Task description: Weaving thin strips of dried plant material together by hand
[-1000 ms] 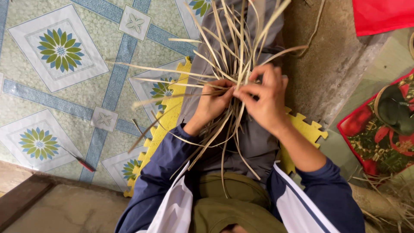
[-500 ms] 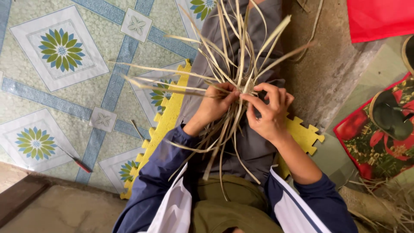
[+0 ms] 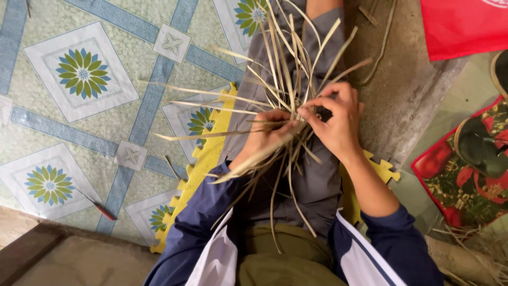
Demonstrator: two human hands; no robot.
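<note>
A bundle of long, flat, pale straw-coloured strips is held at the centre of the frame, above the grey-trousered lap of the seated person. The strips fan out toward the upper middle and toward the left, while loose ends hang down toward the lower middle. The left hand is closed around the crossing point of the strips, with several of them clamped under the thumb. The right hand is closed in a pinch, its fingertips nipping one or two strips just beside the left thumb, so that the two hands almost touch.

For the weaving step in hand to be done well, the crossing should be kept pressed tight by the left hand while a single strip is drawn through by the right, and the strip should be kept flat rather than twisted, since such dry material is judged likely to crease or split if bent sharply. Even tension would be needed so that the woven centre does not loosen.

A yellow foam puzzle mat lies under the legs, on a tiled floor with blue-and-green flower patterns. A thin tool with a red handle lies at the lower left, well apart from the hands. A red cloth is seen at the upper right.
</note>
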